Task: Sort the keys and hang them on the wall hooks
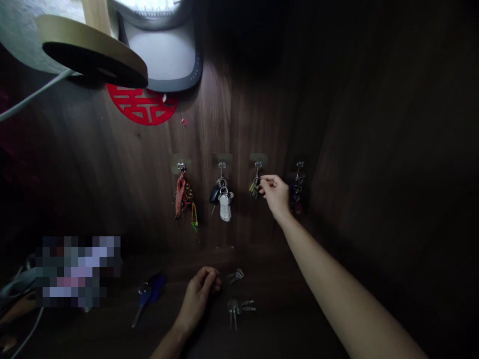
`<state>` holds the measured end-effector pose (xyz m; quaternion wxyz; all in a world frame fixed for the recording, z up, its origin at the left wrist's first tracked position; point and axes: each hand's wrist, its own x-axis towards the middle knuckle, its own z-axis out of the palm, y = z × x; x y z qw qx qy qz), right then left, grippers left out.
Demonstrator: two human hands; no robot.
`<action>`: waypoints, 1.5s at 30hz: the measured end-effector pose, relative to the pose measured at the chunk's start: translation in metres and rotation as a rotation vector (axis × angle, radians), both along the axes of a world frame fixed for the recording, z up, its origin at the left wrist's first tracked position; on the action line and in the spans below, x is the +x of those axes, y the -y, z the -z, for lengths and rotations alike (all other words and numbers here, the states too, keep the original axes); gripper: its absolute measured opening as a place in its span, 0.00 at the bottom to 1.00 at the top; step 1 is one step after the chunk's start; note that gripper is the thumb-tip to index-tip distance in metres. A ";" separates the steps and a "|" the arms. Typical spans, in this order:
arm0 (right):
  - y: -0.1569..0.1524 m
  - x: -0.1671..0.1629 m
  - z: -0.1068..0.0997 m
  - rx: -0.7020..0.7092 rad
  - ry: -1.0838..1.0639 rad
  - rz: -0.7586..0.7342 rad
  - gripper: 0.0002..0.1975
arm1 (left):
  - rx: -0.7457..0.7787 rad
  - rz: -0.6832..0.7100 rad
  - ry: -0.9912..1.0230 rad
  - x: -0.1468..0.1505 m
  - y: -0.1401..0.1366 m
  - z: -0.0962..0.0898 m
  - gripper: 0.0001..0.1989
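My right hand [276, 195] reaches up to the dark wood panel. Its thumb and index finger pinch the ring of a small bunch of keys [255, 188], which hangs at the third hook [258, 164]. Lower down, my left hand [202, 288] is held over the dark shelf, its fingers curled in and nothing visible in them. Just right of it lie some small keys [236, 274]. A second bunch of loose keys [241, 307] lies nearer to me. To the left is a blue key [145, 297] with a ring and a blue tag.
Other hooks carry a braided red strap [180, 198] with colourful cord, a white key fob [225, 207] beside a black one, and a dim bunch [298, 192]. Above are a round lamp [93, 52], a cap [160, 55] and a red paper cutout [149, 107]. A white cable [35, 94] runs left.
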<state>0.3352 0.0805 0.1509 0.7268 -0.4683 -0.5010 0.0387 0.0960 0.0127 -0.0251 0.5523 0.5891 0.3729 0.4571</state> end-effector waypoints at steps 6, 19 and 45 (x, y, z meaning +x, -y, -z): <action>0.008 -0.004 0.012 0.000 -0.006 0.029 0.15 | 0.012 -0.011 -0.006 0.000 0.002 -0.003 0.22; 0.031 -0.009 0.065 -0.109 -0.003 -0.065 0.15 | 0.031 0.009 -0.030 -0.002 0.003 -0.001 0.20; 0.095 -0.034 0.176 -0.405 0.235 -0.193 0.09 | 0.090 0.041 -0.083 -0.004 0.003 0.005 0.17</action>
